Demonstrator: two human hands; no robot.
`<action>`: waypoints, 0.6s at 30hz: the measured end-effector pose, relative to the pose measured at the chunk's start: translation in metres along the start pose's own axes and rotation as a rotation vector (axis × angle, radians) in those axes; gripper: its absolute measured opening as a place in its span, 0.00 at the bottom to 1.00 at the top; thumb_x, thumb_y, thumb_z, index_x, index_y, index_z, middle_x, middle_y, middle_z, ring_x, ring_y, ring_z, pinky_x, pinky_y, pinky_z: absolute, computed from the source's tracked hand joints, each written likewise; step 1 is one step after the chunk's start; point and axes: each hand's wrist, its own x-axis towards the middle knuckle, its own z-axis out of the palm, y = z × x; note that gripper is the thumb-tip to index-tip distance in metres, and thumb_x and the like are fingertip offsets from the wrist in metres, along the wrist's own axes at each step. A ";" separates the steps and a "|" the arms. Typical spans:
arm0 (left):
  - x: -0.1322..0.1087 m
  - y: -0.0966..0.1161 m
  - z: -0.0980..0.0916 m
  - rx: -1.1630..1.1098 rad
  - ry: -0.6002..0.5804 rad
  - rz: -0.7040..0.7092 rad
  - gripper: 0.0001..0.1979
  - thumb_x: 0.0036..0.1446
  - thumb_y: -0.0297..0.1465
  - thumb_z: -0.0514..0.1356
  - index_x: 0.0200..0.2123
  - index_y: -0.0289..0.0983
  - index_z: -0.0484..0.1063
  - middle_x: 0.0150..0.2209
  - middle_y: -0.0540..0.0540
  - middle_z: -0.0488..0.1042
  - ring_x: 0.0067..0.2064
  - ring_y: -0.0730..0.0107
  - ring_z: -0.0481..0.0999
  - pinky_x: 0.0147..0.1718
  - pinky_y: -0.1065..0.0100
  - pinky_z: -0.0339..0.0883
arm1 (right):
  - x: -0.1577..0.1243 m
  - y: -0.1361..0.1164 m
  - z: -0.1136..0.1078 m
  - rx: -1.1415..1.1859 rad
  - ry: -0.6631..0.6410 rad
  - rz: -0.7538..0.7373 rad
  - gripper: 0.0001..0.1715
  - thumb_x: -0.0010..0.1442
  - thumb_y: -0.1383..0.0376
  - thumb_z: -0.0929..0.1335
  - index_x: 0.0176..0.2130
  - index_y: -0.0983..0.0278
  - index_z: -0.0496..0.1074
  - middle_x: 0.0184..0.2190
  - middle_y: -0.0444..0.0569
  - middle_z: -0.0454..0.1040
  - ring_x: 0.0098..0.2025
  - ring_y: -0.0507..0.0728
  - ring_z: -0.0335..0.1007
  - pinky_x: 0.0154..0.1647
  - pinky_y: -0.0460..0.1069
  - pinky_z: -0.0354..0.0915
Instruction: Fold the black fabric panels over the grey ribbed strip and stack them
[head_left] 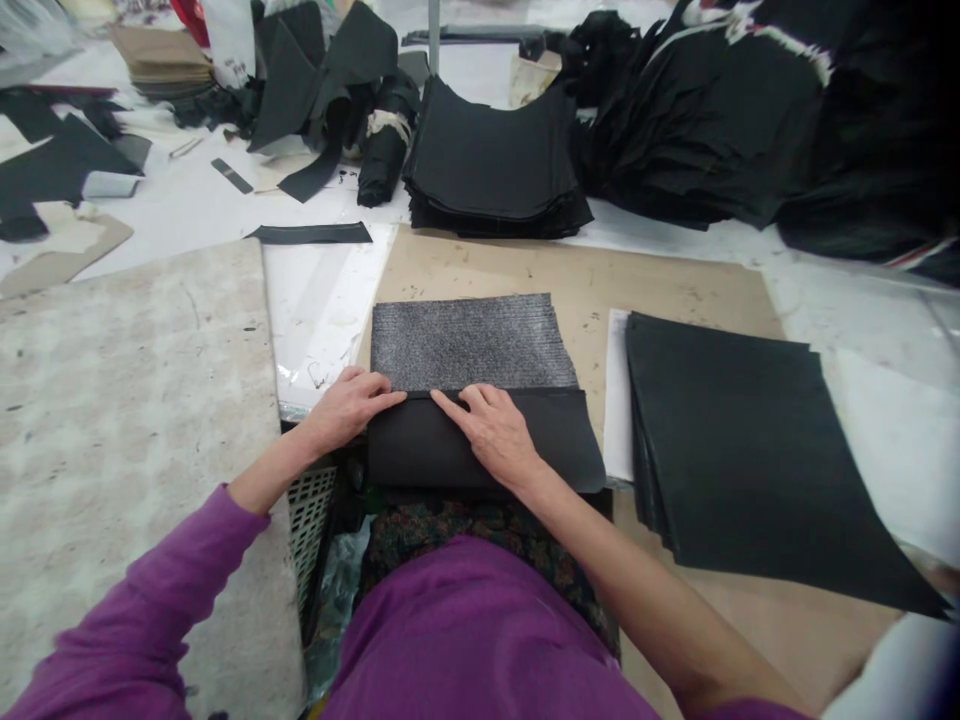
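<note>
A black fabric sheet (pixel 555 435) lies in front of me, its lower part smooth and black. Above a straight folded edge shows a grey, speckled, ribbed part (pixel 472 340); whether it is the same piece I cannot tell. My left hand (pixel 356 405) is at the left end of that edge, fingers curled and thumb pressed along it. My right hand (pixel 495 430) rests on the sheet just right of it, thumb stretched towards the left one and fingers bent onto the edge. A small gap separates the two thumbs. The fingers' undersides are hidden.
Stacked black sheets (pixel 735 440) lie to the right, over the table edge. Behind stands a stack of curved black pieces (pixel 491 150), beside a large black bundle (pixel 712 120). A pale padded board (pixel 135 450) is at left, and a green basket (pixel 309 520) below the table.
</note>
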 end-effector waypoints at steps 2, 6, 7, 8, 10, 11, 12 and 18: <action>0.001 0.003 -0.004 0.047 -0.029 0.029 0.17 0.69 0.27 0.52 0.58 0.40 0.70 0.45 0.42 0.73 0.46 0.63 0.71 0.48 0.59 0.59 | 0.002 0.000 -0.002 -0.018 -0.010 -0.021 0.30 0.69 0.70 0.61 0.67 0.57 0.61 0.45 0.53 0.69 0.48 0.61 0.60 0.50 0.56 0.62; 0.005 0.010 -0.014 0.141 -0.079 0.055 0.18 0.69 0.27 0.51 0.60 0.39 0.68 0.44 0.42 0.74 0.45 0.62 0.71 0.50 0.57 0.59 | 0.007 0.003 -0.006 -0.036 -0.019 -0.051 0.27 0.70 0.68 0.62 0.65 0.57 0.64 0.44 0.53 0.69 0.46 0.62 0.60 0.48 0.57 0.62; 0.006 0.011 -0.017 0.167 -0.089 0.057 0.18 0.69 0.27 0.51 0.60 0.39 0.67 0.44 0.42 0.74 0.45 0.62 0.71 0.50 0.56 0.59 | 0.008 0.003 -0.006 -0.035 -0.015 -0.055 0.26 0.70 0.68 0.62 0.65 0.58 0.65 0.44 0.53 0.70 0.47 0.62 0.61 0.49 0.57 0.62; 0.006 0.013 -0.018 0.193 -0.097 0.060 0.19 0.69 0.27 0.52 0.61 0.40 0.67 0.44 0.42 0.74 0.44 0.62 0.71 0.51 0.56 0.59 | 0.010 0.001 -0.005 -0.032 -0.007 -0.059 0.25 0.70 0.69 0.62 0.64 0.59 0.66 0.45 0.54 0.70 0.48 0.62 0.61 0.50 0.57 0.62; 0.007 0.017 -0.021 0.233 -0.103 0.062 0.18 0.70 0.28 0.51 0.61 0.40 0.66 0.45 0.42 0.75 0.45 0.61 0.71 0.50 0.56 0.59 | 0.015 -0.006 -0.003 -0.022 0.020 -0.069 0.22 0.70 0.69 0.61 0.61 0.63 0.68 0.49 0.56 0.70 0.51 0.63 0.61 0.53 0.58 0.61; 0.006 0.018 -0.021 0.246 -0.101 0.058 0.18 0.70 0.28 0.51 0.60 0.40 0.67 0.47 0.42 0.75 0.46 0.61 0.71 0.50 0.56 0.60 | 0.018 -0.010 0.000 -0.014 0.034 -0.080 0.21 0.71 0.69 0.60 0.60 0.65 0.69 0.51 0.56 0.70 0.53 0.63 0.60 0.54 0.58 0.61; 0.006 0.019 -0.021 0.254 -0.100 0.050 0.17 0.70 0.29 0.51 0.60 0.40 0.67 0.48 0.41 0.75 0.46 0.61 0.71 0.50 0.56 0.60 | 0.020 -0.015 0.003 -0.003 0.048 -0.093 0.21 0.71 0.69 0.60 0.60 0.66 0.69 0.53 0.57 0.69 0.54 0.63 0.60 0.55 0.58 0.62; -0.004 0.019 -0.014 0.250 -0.102 0.023 0.17 0.71 0.30 0.51 0.60 0.38 0.67 0.50 0.41 0.74 0.47 0.60 0.71 0.48 0.59 0.63 | 0.028 -0.034 0.019 0.081 0.098 -0.112 0.22 0.71 0.69 0.59 0.61 0.69 0.67 0.50 0.57 0.72 0.53 0.63 0.62 0.54 0.57 0.63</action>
